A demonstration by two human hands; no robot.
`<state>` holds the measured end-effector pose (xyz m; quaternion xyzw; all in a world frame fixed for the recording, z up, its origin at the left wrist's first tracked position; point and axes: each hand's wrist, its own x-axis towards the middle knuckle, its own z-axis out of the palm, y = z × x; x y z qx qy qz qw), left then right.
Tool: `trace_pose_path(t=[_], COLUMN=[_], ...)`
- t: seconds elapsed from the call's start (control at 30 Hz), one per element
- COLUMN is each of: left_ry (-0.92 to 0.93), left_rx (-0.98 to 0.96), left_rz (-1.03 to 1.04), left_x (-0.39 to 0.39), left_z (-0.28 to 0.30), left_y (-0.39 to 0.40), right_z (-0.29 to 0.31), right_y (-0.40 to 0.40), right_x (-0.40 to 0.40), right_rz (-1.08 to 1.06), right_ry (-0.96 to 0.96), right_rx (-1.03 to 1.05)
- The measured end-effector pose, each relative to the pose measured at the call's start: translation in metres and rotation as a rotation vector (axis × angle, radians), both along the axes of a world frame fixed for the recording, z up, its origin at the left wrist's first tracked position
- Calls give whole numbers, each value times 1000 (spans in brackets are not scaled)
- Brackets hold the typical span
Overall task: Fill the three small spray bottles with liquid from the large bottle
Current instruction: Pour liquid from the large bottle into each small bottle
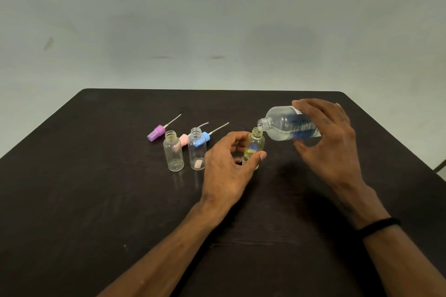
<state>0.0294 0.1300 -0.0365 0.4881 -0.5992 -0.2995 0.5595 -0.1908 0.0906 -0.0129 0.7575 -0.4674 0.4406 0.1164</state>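
My right hand (328, 142) grips the large clear bottle (287, 126) with a blue label, tilted on its side with its open mouth over the neck of a small bottle (254, 144). My left hand (226, 164) holds that small bottle upright on the table, thumb and fingers curled round it; pale liquid shows inside it. Two more small clear bottles stand open to the left: one (173, 152) and another (197, 149), both looking empty.
Three spray tops with dip tubes lie behind the small bottles on the dark table (96, 200): a purple one (156, 132), a pink one (184, 138) and a blue one (204, 138). A pale wall rises behind the table's far edge.
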Motion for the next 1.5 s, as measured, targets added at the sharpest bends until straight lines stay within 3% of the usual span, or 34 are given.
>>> trace_pose_path(t=[1.5], left_ry=[-22], left_rx=[1], left_rz=[11], left_x=[0], left_z=[0], left_y=[0], right_z=[0], right_y=[0], right_x=[-1], right_rz=[-14], right_ry=[6], right_rx=[-6])
